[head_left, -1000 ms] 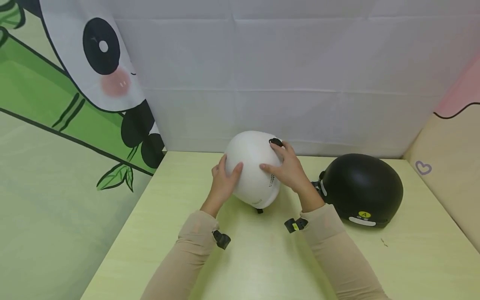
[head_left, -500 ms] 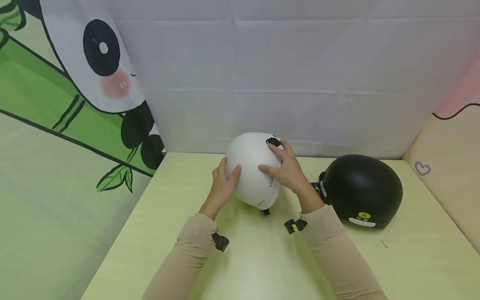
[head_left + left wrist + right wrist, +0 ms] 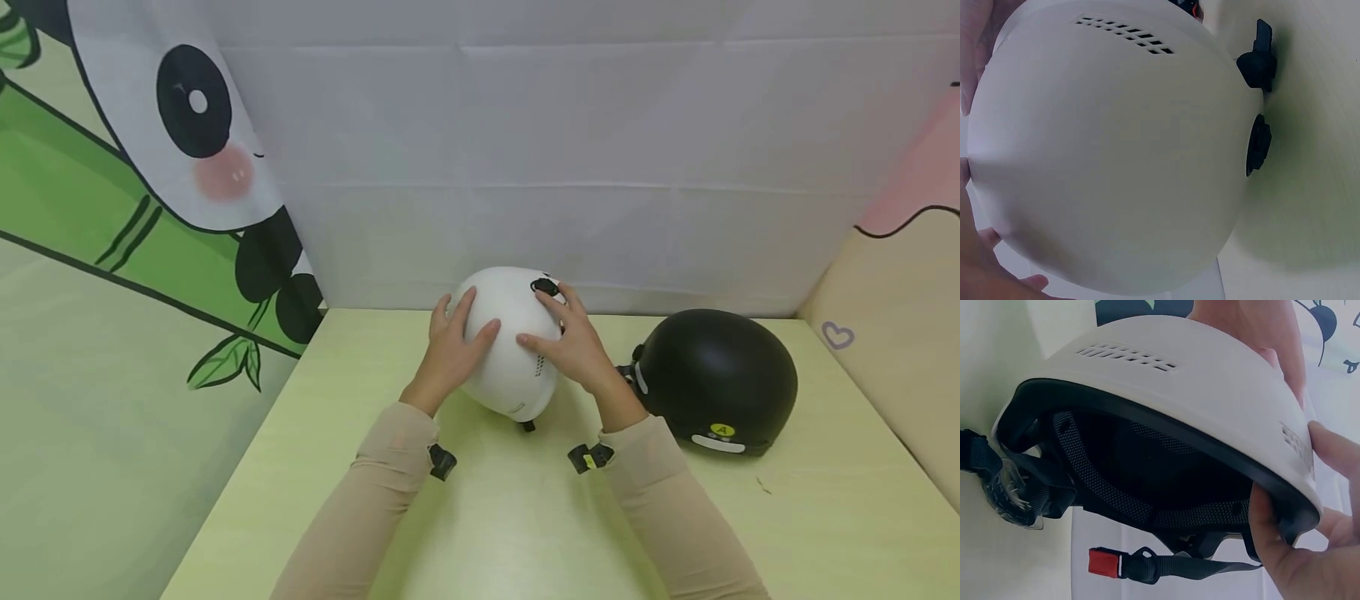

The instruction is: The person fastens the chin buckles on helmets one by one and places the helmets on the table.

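A white helmet point(image 3: 501, 379) stands tilted at the back middle of the table, its hollow side towards the right. My left hand point(image 3: 452, 348) lies spread on the left of the shell, fingertips touching its surface. On the other side my right hand point(image 3: 579, 348) grips the rim, one finger inside the edge and another on the outer shell. A black fitting point(image 3: 544, 287) shows near the top of the shell. From the dark padded inside hangs a chin strap point(image 3: 1197, 567) with a red-ended buckle point(image 3: 1104, 562).
A black helmet point(image 3: 720, 375) with a yellow sticker sits on the table to the right, close to my right forearm. Behind the table hangs a pale cloth point(image 3: 570, 125). A printed panda sheet point(image 3: 150, 283) covers the left side.
My left hand has shifted its hold up and to the right on the shell, its fingers more spread. The white helmet has turned slightly; my right hand keeps its grip.
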Demonstrator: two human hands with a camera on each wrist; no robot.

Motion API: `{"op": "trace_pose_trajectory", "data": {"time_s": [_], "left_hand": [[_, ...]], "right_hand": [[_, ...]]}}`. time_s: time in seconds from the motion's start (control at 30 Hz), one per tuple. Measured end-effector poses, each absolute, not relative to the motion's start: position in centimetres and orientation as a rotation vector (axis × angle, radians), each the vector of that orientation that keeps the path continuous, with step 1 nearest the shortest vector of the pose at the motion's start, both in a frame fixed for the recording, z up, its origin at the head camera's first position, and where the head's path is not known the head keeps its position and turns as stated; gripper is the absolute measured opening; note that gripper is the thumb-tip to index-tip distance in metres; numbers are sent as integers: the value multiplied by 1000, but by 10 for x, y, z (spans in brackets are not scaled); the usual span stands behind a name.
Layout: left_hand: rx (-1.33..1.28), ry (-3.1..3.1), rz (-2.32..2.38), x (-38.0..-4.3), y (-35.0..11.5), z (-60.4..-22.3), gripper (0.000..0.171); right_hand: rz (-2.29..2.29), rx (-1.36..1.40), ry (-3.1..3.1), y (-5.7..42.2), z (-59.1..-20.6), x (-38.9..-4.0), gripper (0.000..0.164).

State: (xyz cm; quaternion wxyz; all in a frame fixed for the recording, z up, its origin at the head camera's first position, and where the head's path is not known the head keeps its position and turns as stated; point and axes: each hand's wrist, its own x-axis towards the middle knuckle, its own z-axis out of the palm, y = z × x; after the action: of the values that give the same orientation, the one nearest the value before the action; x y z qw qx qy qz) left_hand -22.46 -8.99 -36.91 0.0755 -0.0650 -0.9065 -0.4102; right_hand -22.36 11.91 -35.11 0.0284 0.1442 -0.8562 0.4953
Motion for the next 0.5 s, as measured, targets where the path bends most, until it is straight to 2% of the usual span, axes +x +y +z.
{"op": "trace_pose_trajectory", "data": {"time_s": [0.2, 0.5], "left_hand": [[-226, -2748, -1178, -229, -87, -367, 75], [-251, -2687, -1241, -229, -81, -373, 77]], "right_hand": [[1584, 485, -2578, 123, -358, -223, 77], [1768, 397, -2361, 110, -385, -219, 88]]}}
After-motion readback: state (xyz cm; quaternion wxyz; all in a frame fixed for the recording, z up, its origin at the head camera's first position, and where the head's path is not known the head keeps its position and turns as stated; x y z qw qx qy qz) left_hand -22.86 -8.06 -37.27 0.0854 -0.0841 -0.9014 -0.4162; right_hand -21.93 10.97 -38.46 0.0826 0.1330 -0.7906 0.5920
